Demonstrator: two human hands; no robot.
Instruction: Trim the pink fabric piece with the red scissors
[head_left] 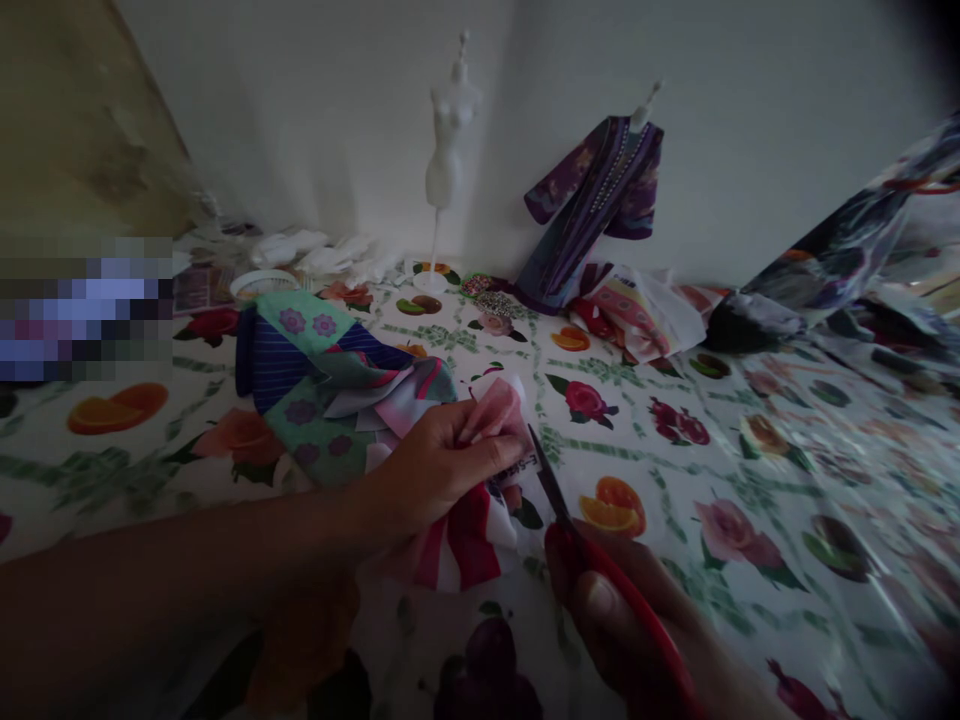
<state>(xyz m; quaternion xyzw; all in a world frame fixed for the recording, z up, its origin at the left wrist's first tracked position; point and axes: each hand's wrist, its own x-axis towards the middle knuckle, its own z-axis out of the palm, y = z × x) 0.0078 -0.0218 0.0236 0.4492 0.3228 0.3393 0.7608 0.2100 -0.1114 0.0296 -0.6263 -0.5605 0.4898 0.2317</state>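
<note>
While cloth crowds the left: bare table (750, 480) lies right.
Left hand (442, 465): pinching pink fabric (495, 410).
Right hand (630, 620): gripping red scissors (559, 500), blades at the fabric's edge.

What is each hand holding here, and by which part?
Left hand pinches the pink cloth at its folded edge; right hand holds the red scissors by the handles.

- The left hand (439, 465) is showing bare, with no ring or glove visible.
- The left forearm, running in from nine o'clock, is wearing no sleeve.
- The right hand (637, 620), entering from five o'clock, is likewise showing bare; its thumbnail is looking short and unpainted.
</note>
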